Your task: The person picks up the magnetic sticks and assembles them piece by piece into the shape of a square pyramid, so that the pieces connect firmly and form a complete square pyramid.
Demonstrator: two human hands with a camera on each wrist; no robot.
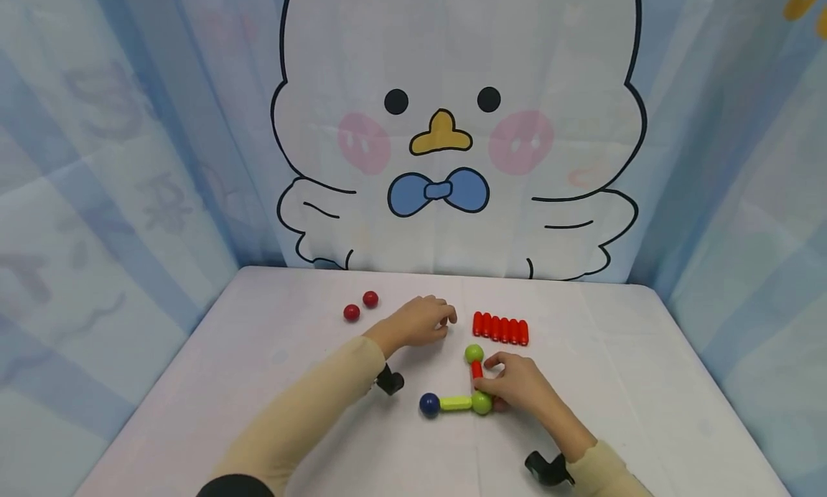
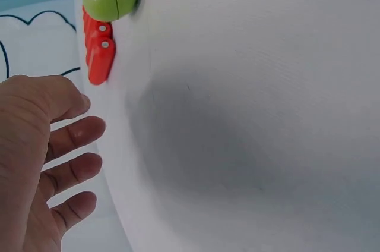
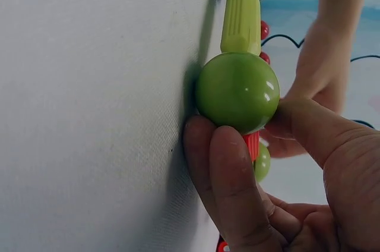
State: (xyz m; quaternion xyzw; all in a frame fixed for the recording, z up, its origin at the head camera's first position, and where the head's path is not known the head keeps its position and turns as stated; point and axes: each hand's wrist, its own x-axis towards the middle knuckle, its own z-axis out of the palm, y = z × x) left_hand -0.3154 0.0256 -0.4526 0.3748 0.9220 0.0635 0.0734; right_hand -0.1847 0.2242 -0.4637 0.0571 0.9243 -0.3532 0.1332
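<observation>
On the table lies an L-shaped build of toy balls and rods. A navy ball joins a yellow-green rod, which meets a green ball at the corner. From there a red rod leads to a second green ball. My right hand pinches the corner ball between thumb and fingers, close against the tabletop in the right wrist view. Fingers loosely bent and holding nothing, my left hand hovers left of a row of several red rods.
Two red balls, one nearer and one farther, sit at the back left of the white table. A curtain with a cartoon bird rises behind the far edge. More curtains hang on both sides.
</observation>
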